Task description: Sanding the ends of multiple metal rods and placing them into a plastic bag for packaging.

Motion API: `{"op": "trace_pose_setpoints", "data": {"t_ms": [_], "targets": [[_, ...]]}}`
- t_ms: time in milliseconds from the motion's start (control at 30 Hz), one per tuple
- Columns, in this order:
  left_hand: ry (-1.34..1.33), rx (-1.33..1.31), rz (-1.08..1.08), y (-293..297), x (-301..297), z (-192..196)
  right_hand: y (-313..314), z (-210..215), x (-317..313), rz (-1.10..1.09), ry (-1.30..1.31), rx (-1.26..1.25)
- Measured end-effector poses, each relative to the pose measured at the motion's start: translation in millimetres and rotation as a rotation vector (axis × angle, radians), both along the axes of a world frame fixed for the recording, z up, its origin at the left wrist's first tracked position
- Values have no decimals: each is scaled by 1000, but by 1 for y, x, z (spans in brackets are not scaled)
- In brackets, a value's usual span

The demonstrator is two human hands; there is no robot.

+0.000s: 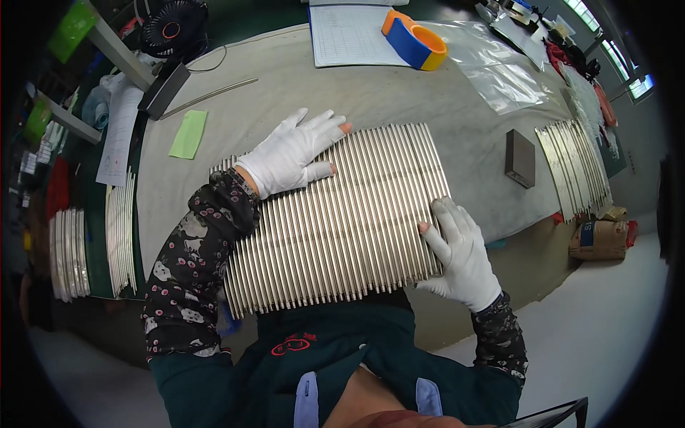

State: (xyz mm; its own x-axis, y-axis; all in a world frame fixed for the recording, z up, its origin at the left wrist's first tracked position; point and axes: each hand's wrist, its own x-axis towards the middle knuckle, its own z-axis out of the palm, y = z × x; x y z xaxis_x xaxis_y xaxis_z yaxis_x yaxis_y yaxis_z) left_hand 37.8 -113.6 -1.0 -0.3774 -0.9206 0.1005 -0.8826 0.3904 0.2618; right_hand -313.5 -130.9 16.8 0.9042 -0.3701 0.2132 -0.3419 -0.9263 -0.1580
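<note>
A wide row of thin shiny metal rods (342,228) lies side by side on the grey table cover (285,93), directly in front of me. My left hand (296,151), in a white glove with cut fingertips, lies flat with spread fingers on the upper left of the rods. My right hand (460,253), gloved the same way, presses against the right edge of the row, fingers along the outermost rod. Neither hand grips a rod.
A dark grey block (520,158) and a second batch of rods (574,167) lie to the right. Behind are a paper form (349,36), an orange-and-blue tape roll (415,41), clear plastic bags (492,68), a green note (189,133), a black fan (175,28). More rod stacks (93,242) stand left.
</note>
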Motion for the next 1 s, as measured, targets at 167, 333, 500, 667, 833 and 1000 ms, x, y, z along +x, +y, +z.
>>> {"op": "trace_pose_setpoints", "data": {"t_ms": [167, 333, 500, 667, 833, 1000], "targets": [[5, 39, -44, 2, -3, 6, 0, -2, 0, 3, -25, -5], [-141, -72, -83, 30, -32, 7, 0, 0, 1, 26, -37, 37], [-86, 57, -298, 70, -85, 18, -7, 3, -5, 12, 30, 48], [31, 58, -321, 62, -98, 20, -15, 7, -11, -5, 75, 18], [-32, 31, -321, 50, -109, 20, -32, 3, -22, 119, -88, 190], [-89, -4, -346, 55, -107, 17, -42, 8, -30, -80, -251, 215]]}}
